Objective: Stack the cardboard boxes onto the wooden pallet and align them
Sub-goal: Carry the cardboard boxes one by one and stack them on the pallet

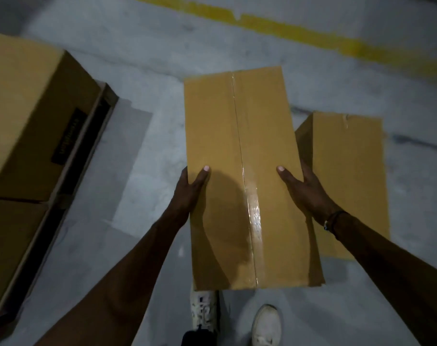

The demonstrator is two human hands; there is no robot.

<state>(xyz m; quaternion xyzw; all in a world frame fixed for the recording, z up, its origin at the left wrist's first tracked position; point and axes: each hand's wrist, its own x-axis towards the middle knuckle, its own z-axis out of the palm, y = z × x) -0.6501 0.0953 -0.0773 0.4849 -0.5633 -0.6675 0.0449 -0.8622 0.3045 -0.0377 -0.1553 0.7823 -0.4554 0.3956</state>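
I hold a long taped cardboard box [242, 151] in front of me, above the floor. My left hand [190, 191] grips its left side with the thumb on top. On the right side my right hand [305, 188] grips it the same way. The wooden pallet [70, 171] lies at the left. Two cardboard boxes stand on it: a large one [30, 108] and another [10, 245] nearer to me. A further cardboard box [347, 176] stands on the floor to the right, partly hidden behind the held box.
The floor [142, 151] is grey concrete with a yellow painted line [312, 33] across the far side. My two white shoes [266, 325] show below the held box. Open floor lies between the pallet and me.
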